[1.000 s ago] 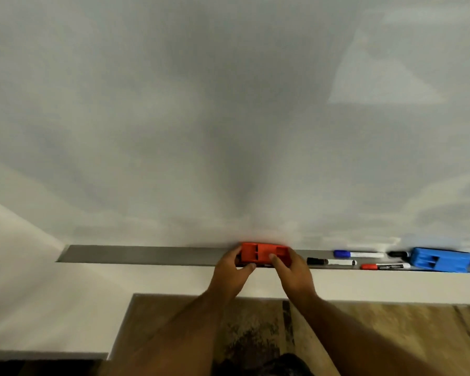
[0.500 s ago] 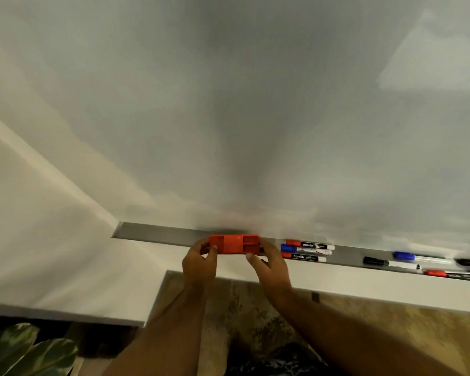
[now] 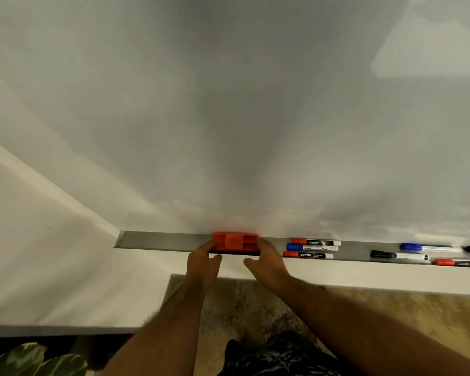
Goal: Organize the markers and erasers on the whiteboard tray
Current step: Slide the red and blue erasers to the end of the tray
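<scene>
A head-worn camera looks down at a grey metal whiteboard tray [image 3: 163, 241] running along the foot of a blank whiteboard [image 3: 228, 104]. An orange-red eraser [image 3: 235, 242] lies on the tray towards its left part, its long axis running left to right along the tray. The left hand [image 3: 202, 267] grips the eraser's left end and the right hand [image 3: 267, 264] its right end, fingers curled round the ends and thumbs in front, just below its near edge.

Just right of the eraser, three markers lie side by side, parallel to the tray, caps pointing left: a red-capped marker [image 3: 316, 242] and another red-capped marker [image 3: 308, 255], both printed "camlin" in white on black, with a blue-capped marker [image 3: 312, 247] between them, its label unreadable. Farther right lie a black marker [image 3: 399, 255], a second blue marker [image 3: 426, 247] and a red marker [image 3: 459, 262], blurred.

Compared with half a second ago, both hands hold the eraser in much the same spot on the tray, and the markers lie unchanged.
</scene>
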Action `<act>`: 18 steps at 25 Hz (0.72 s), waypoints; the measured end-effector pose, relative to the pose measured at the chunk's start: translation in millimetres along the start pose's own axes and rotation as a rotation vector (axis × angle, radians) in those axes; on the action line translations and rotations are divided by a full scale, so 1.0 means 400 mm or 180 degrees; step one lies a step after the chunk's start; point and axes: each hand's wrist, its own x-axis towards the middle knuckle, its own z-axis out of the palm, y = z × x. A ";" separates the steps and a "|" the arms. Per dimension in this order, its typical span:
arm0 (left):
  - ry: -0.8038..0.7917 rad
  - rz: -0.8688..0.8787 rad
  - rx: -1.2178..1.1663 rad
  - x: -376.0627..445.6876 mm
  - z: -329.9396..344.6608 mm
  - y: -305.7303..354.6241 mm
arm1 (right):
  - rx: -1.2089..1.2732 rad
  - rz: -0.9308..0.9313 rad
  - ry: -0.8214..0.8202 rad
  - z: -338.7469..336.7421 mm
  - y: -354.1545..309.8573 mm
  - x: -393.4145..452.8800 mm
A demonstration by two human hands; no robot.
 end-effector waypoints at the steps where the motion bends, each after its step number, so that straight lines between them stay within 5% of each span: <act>1: 0.0060 0.0063 0.0091 0.002 0.002 0.000 | -0.0047 0.0011 -0.0042 -0.011 0.001 0.007; 5: 0.0449 0.0422 0.0045 -0.006 0.029 0.034 | -0.0048 0.0025 -0.0067 -0.080 0.021 0.006; 10: -0.0383 0.0711 -0.0436 -0.052 0.144 0.155 | -0.0138 -0.0048 0.0070 -0.260 0.110 -0.058; 18: -0.1247 0.0315 -0.1013 -0.185 0.449 0.436 | 0.0243 0.0163 0.0807 -0.604 0.306 -0.183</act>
